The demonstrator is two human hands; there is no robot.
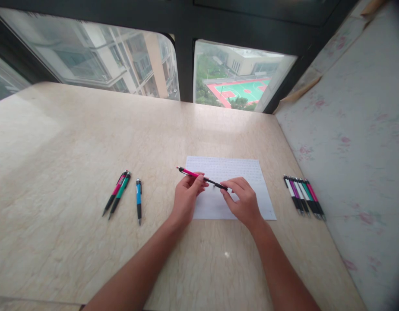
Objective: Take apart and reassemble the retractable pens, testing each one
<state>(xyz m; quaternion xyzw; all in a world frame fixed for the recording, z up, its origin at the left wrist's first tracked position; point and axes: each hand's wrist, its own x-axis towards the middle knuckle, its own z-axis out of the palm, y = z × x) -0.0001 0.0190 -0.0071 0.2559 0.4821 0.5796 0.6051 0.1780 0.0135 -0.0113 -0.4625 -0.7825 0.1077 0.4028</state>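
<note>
A pink pen with a black grip [199, 176] is held level above a white sheet of paper [245, 172] on a beige marble-patterned table [73, 142]. My left hand [186, 198] pinches the pen near its middle. My right hand [243, 201] grips the black tip end with thumb and fingers. Both hands hover over the lower half of the sheet. The sheet carries faint lines of handwriting.
Three pens, pink [115, 192], green [121, 194] and blue [139, 201], lie to the left of the paper. Several more pens [303, 196] lie side by side at the right, near a floral-papered wall [355, 142]. Windows [238, 77] stand behind the table's far edge.
</note>
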